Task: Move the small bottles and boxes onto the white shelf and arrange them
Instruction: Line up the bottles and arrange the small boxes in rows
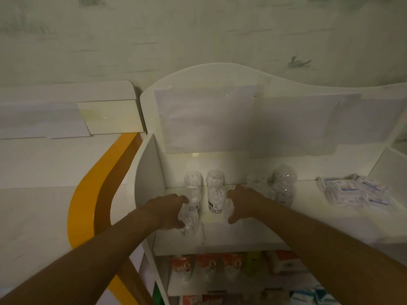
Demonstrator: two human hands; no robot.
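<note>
Bottles: clear plastic, white-filled, upright on white shelf (220, 241) top tier; barcoded bottle (214, 194) centre.
Left hand (169, 211): curled round front bottle (189, 219).
Right hand (241, 202): spread, empty.

Clear bottles and a packet bundle sitting on the white shelf (220, 243)

Near its left wall, three clear bottles (214, 192) are standing upright, the front one (189, 219) being gripped; more clear bottles (283, 186) are clustering mid-shelf, and wrapped packets (354, 192) are lying rightward.

On the top shelf (253, 243): 5 clear bottles (214, 194), 1 pile of packets (354, 192), 2 hands (168, 211).
</note>
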